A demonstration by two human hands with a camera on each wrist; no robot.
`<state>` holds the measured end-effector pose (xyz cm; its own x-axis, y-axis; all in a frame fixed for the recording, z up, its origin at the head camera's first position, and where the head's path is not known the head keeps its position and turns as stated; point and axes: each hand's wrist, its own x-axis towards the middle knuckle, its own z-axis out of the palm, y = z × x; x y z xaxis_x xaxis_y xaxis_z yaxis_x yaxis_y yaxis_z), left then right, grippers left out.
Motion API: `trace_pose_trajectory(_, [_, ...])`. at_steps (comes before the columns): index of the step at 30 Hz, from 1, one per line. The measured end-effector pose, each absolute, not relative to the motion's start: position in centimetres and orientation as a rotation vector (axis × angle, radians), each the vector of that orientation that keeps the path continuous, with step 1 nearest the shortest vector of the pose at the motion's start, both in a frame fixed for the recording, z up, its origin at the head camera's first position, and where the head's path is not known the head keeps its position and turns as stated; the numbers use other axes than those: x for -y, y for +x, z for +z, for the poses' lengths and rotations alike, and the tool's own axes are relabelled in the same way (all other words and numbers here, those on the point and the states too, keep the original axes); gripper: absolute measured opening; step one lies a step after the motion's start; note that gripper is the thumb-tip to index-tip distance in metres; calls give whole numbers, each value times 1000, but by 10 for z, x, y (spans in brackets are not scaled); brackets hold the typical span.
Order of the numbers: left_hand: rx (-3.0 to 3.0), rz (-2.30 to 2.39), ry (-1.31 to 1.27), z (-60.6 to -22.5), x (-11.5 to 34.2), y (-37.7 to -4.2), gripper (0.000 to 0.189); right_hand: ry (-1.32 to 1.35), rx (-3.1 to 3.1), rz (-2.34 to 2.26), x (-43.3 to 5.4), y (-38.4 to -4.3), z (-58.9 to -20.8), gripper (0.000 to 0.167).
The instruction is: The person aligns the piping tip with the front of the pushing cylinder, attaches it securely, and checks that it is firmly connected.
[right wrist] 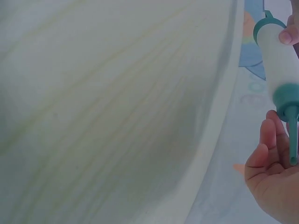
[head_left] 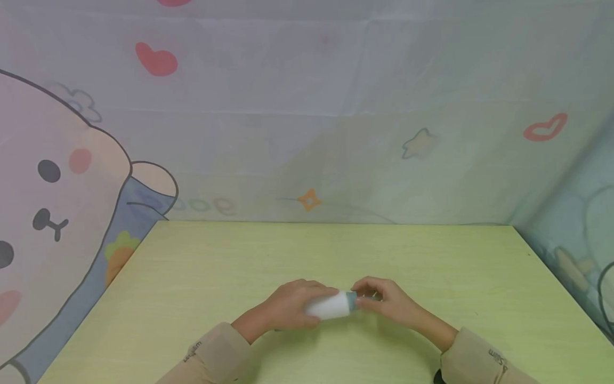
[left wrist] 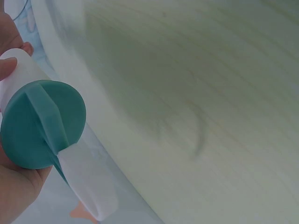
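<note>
A white cylinder (head_left: 330, 307) with teal ends lies sideways over the table, gripped round its body by my left hand (head_left: 291, 305). Seen from the left wrist, its near end is a teal disc (left wrist: 70, 116) with a raised bar, from which a white flap (left wrist: 91, 184) sticks out. The other end, in the right wrist view, carries a teal cap (right wrist: 286, 95) with a narrow teal nozzle (right wrist: 293, 140). Fingers and thumb of my right hand (head_left: 392, 303) pinch that cap, curled with the nozzle between them.
The pale yellow-green tabletop (head_left: 240, 250) spreads under both hands. Behind it hangs a printed cloth (head_left: 268, 138) with hearts and a cartoon animal. A small black object (head_left: 438, 376) shows beside the right sleeve, and a dark cable (head_left: 602, 296) hangs at the right edge.
</note>
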<state>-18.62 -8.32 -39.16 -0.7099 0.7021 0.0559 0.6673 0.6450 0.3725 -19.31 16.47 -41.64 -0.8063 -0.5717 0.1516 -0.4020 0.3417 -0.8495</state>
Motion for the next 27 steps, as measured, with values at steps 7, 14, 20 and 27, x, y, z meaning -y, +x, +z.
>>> trace_pose_trajectory(7, [-2761,589,1169,-391,84,-186,55,-900,-2374,-1483,-165,-193,-415,30])
trace_pose_trajectory(14, [-2754,602,1168,-389,84,-186,55,-908,-2324,-1505,-165,-194,-415,28])
trace_pose_trajectory(20, [-2753,597,1180,-389,83,-186,54,-947,-2386,-1486,-166,-193,-416,24])
trace_pose_trajectory(27, [-2755,582,1182,-389,83,-186,54,-941,-2412,-1455,-165,-193,-414,24])
